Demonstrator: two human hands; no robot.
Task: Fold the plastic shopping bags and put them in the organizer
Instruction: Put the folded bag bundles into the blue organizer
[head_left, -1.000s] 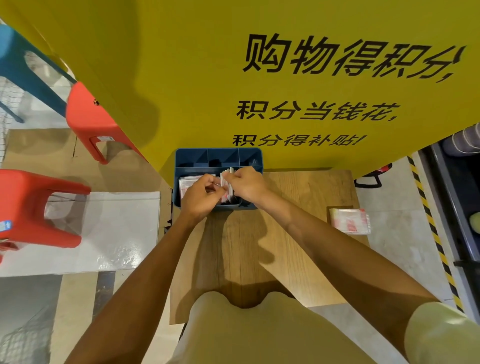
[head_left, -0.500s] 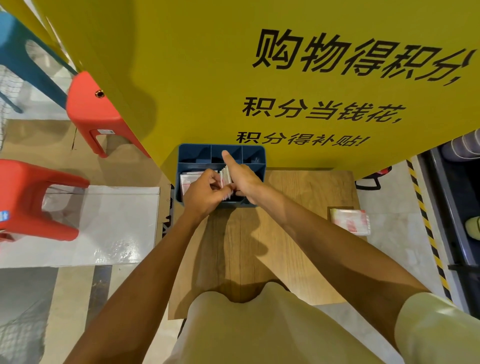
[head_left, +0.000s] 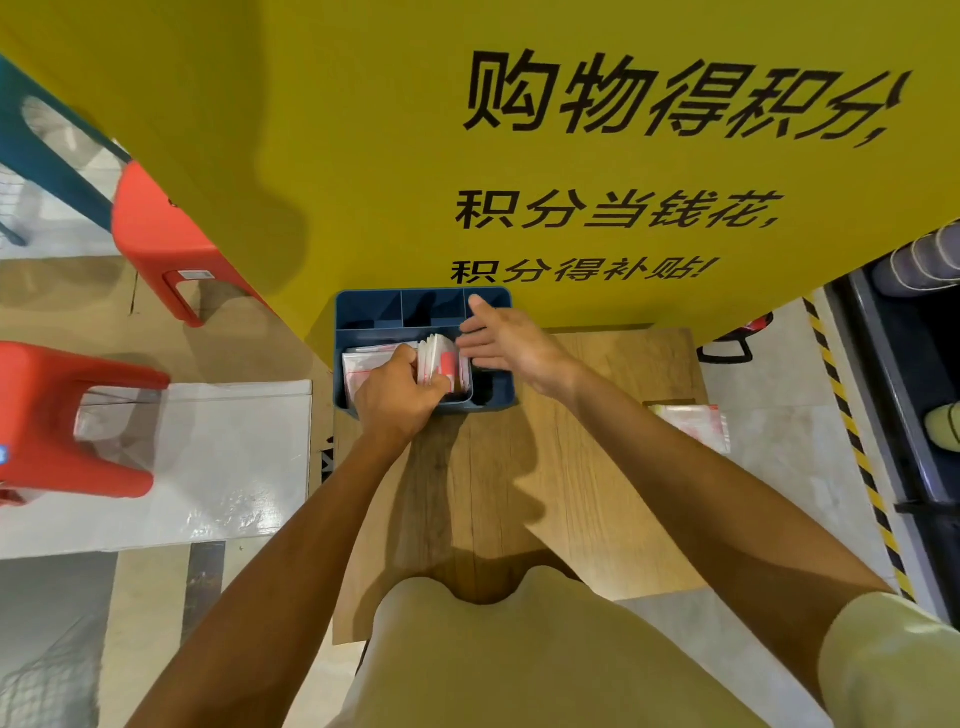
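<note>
Being packed in the head view: the blue compartmented organizer (head_left: 423, 312), which is standing at the far edge of the wooden table (head_left: 597, 467), against the yellow sign panel (head_left: 363, 156).
Step in hand: folded bags are being stowed; the folded plastic shopping bags (head_left: 441, 358) are being held on edge in the large near compartment of the organizer, so this is judged to be the tidying of the stack and not a fold.
Left hand: the left hand (head_left: 400, 395) is being curled around the near end of the stack, fingers and thumb clamped on the bags.
Right hand: the right hand (head_left: 498, 338) is being held spread, fingers straight and apart, just beside the stack's right face; whether it is touching the bags cannot be told.
Flat bags: another layer of folded bags (head_left: 366, 364) is lying flat in the same compartment, to the left of the upright stack.
Orientation: the upright stack's long axis is running from near to far, its thin folded edges are pointing up, and its broad faces are turned left and right.
Far compartments: the three small far cells are looking unfilled.
Remaining supply: a further folded bag (head_left: 691, 423) is lying on the table's right edge, well apart from the organizer.
Next move, as judged: the stack is needing to be pressed upright and released, and then the bag at the right edge is needing to be fetched.
</note>
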